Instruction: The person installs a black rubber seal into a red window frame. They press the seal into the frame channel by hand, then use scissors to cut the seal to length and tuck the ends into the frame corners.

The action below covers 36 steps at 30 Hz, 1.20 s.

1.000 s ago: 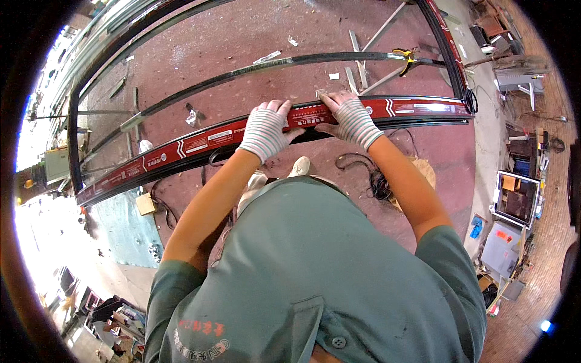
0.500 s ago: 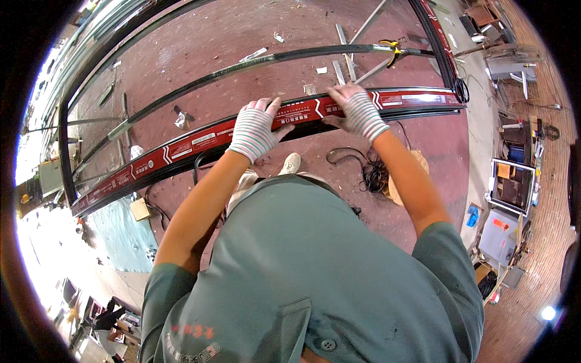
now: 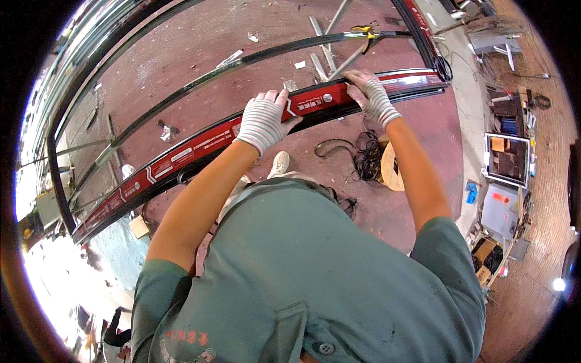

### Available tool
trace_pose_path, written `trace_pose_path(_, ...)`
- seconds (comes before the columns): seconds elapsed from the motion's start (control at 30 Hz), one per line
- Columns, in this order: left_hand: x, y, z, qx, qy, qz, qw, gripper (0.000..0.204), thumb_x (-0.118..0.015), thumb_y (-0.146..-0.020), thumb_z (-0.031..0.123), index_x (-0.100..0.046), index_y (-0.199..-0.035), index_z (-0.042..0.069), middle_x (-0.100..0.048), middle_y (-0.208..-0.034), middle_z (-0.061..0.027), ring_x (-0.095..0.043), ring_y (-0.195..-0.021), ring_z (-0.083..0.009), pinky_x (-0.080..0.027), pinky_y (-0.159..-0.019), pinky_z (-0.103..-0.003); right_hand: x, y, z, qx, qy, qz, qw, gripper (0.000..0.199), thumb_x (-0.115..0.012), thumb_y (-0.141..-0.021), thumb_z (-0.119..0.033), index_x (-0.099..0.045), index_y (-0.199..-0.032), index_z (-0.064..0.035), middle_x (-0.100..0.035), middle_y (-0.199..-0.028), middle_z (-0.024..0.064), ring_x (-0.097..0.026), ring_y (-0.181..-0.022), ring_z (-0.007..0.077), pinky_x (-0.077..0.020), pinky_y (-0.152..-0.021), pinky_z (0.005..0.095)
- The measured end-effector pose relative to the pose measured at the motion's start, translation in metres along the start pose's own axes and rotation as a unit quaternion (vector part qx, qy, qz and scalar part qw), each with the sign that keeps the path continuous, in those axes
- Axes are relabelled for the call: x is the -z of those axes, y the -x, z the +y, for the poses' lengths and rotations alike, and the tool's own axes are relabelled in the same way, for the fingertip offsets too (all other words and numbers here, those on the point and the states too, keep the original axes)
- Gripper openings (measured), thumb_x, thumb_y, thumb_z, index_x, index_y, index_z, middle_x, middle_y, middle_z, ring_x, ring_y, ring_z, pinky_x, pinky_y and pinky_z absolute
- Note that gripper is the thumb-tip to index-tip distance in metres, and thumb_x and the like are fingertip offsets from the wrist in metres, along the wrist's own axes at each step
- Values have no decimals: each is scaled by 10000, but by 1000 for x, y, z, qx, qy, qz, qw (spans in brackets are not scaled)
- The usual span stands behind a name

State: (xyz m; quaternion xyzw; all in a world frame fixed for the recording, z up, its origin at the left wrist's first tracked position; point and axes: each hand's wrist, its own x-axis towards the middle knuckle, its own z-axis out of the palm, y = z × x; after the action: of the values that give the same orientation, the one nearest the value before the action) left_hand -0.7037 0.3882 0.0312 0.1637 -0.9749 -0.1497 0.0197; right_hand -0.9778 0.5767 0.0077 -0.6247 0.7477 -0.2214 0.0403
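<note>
A long bar with red protective film and white chevrons (image 3: 209,140) crosses in front of me as the near side of a large dark metal frame (image 3: 54,136). My left hand (image 3: 264,122), in a striped white glove, is closed over this bar, fingers on its far edge and thumb on the near side. Farther right, my right hand (image 3: 372,100), gloved alike, grips the same bar from above. The fingertips of both hands are partly hidden behind the bar. A thinner crossbar (image 3: 206,78) runs inside the frame, with a yellow and black clamp-like tool (image 3: 366,35) at its right part.
Black cable (image 3: 366,154) lies tangled on the reddish floor beside a round tan disc (image 3: 391,168). Loose metal strips (image 3: 322,51) and scraps lie within the frame. A small tan block (image 3: 138,227) sits at the left, and cluttered shelving with a grey box (image 3: 500,213) lines the right.
Both hands have shifted right along the red-filmed bar, the right one farther. The whole view has shifted, so the frame and floor items appear farther left.
</note>
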Motion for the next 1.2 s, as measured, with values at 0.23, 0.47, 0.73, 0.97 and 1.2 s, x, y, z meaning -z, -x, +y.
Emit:
trace_pose_path(0.23,-18,-26,28,1,9,48,999,741,-717,-831,551,-570,-1330,24,-648,-1198,-183,-642,-1065,-336,-517,-919,-440,0,-1,8,-52,-134,15,990,417,-544,-1004,-339,-653,-1253,-22,-674,-1195,171,-615,-1115,334,-448,-1006,428)
trace_pose_path(0.47,30,57,-41,45,33,36,998,714,-814,-775,430,-582,-1299,4,-657,-1177,-192,-623,-1098,-368,-492,-969,-474,-3,17,13,-205,-540,88,812,569,-490,-1048,-484,-614,-1319,0,-679,-1242,98,-624,-1149,187,-479,-1035,348)
trace_pose_path(0.73,46,191,-177,88,-36,73,993,820,-846,-724,455,-550,-1341,3,-613,-1258,-195,-569,-1154,-383,-436,-1041,-507,-3,14,16,-225,-508,86,827,701,-349,-1059,-559,-598,-1325,40,-675,-1257,160,-632,-1162,240,-460,-1070,375)
trace_pose_path(0.97,55,201,-177,108,-60,61,990,824,-861,-715,384,-522,-1365,8,-598,-1267,-196,-554,-1155,-389,-428,-1058,-500,-12,13,18,-245,-476,100,839,624,-433,-1050,-510,-625,-1312,24,-689,-1231,144,-639,-1141,226,-468,-1052,369)
trace_pose_path(1.2,44,202,-177,107,-93,71,987,802,-851,-727,383,-523,-1357,13,-583,-1272,-208,-543,-1153,-404,-417,-1064,-516,-38,-16,-58,-86,-195,101,972,317,-705,-925,-156,-661,-1200,-3,-685,-1187,175,-659,-1071,286,-524,-942,373)
